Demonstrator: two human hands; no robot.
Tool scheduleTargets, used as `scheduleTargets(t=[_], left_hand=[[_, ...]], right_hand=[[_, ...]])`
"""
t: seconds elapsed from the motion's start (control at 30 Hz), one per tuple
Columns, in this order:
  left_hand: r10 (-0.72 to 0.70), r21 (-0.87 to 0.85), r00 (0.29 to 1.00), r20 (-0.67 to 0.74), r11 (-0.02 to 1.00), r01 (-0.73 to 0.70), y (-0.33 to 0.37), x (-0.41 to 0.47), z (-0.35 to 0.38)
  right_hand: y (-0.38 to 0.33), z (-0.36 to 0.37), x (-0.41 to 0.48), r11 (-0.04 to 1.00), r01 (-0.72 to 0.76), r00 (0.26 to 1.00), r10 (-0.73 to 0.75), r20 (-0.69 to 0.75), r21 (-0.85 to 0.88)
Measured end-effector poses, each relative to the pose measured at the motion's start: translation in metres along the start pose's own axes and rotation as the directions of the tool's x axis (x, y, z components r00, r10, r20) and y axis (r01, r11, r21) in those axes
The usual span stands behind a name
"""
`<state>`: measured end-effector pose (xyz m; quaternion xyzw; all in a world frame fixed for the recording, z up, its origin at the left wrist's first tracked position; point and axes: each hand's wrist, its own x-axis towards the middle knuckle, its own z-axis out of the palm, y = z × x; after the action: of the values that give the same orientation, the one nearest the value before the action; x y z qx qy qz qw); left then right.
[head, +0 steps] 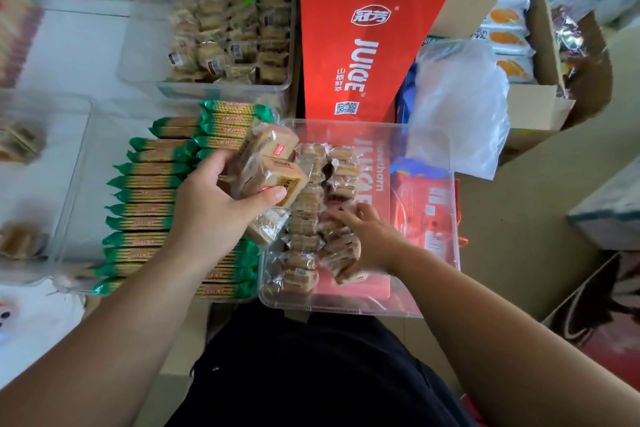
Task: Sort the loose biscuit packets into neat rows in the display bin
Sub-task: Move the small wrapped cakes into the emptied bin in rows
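Grips a bunched stack of biscuit packets (270, 166) in curled fingers (272, 195) of left hand (207, 208), above display bin (454, 211) left rim. Presses right hand (370, 243) fingers (341, 217), fairly flat, on rows (304, 218) inside bin. Probably risks shedding slick packets from overfull grip, toppling rows.

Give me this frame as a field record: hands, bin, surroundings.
left hand: grips a handful of biscuit packets over the bin's left edge
right hand: fingers rest on the right-hand row inside the bin
display bin: clear plastic, in front of the person
packet rows: two rows along the bin's left side, roughly aligned
left neighbour: green-wrapped biscuit packs in rows
behind: red JUICE bag; clear tub of similar packets
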<state>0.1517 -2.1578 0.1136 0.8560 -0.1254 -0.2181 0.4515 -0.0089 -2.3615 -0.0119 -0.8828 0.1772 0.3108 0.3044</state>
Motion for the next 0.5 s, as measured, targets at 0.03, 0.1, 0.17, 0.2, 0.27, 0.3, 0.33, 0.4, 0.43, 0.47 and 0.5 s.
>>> scheduleTargets(t=[0.03,0.1,0.17,0.2,0.27,0.3,0.33,0.4,0.43,0.47,0.5], left_hand=[[0.002,-0.002,1.000,0.002,1.000,-0.002,-0.001,0.001,0.001],[0.007,-0.002,1.000,0.013,1.000,-0.007,-0.002,0.002,0.003],[0.008,-0.003,1.000,0.025,1.000,-0.008,-0.003,0.003,0.004],[0.006,-0.003,1.000,0.026,1.000,-0.006,-0.003,0.003,0.005],[0.005,-0.006,1.000,0.027,1.000,-0.005,-0.004,0.004,0.006],[0.004,-0.008,1.000,0.028,1.000,-0.004,-0.004,0.005,0.006],[0.004,-0.007,1.000,0.030,1.000,-0.004,-0.004,0.005,0.006],[0.005,-0.002,0.999,0.039,1.000,-0.005,-0.004,0.006,0.006],[0.005,0.002,0.999,0.043,1.000,-0.005,-0.004,0.007,0.006],[0.005,0.006,0.999,0.044,1.000,-0.005,-0.003,0.007,0.006],[0.006,0.008,0.999,0.043,1.000,-0.006,-0.003,0.007,0.006]], right_hand=[[0.000,0.000,0.000,1.000,0.003,1.000,-0.003,-0.009,-0.031],[0.001,-0.001,-0.001,0.998,0.012,1.000,-0.014,-0.022,-0.065],[0.003,-0.004,-0.004,0.998,0.029,0.999,-0.030,-0.020,-0.054],[0.003,-0.006,-0.006,1.000,0.023,1.000,-0.023,-0.021,-0.008],[0.004,-0.012,-0.008,0.989,-0.026,0.998,0.035,-0.059,0.148],[0.005,-0.014,-0.007,0.974,-0.052,0.992,0.075,-0.098,0.220],[0.007,-0.015,-0.005,0.961,-0.079,0.982,0.120,-0.144,0.264],[0.011,-0.015,0.002,0.945,-0.166,0.949,0.230,-0.214,0.281],[0.012,-0.015,0.006,0.936,-0.216,0.933,0.282,-0.223,0.277],[0.013,-0.015,0.009,0.926,-0.260,0.921,0.323,-0.216,0.275],[0.013,-0.016,0.013,0.914,-0.292,0.913,0.354,-0.204,0.282]])
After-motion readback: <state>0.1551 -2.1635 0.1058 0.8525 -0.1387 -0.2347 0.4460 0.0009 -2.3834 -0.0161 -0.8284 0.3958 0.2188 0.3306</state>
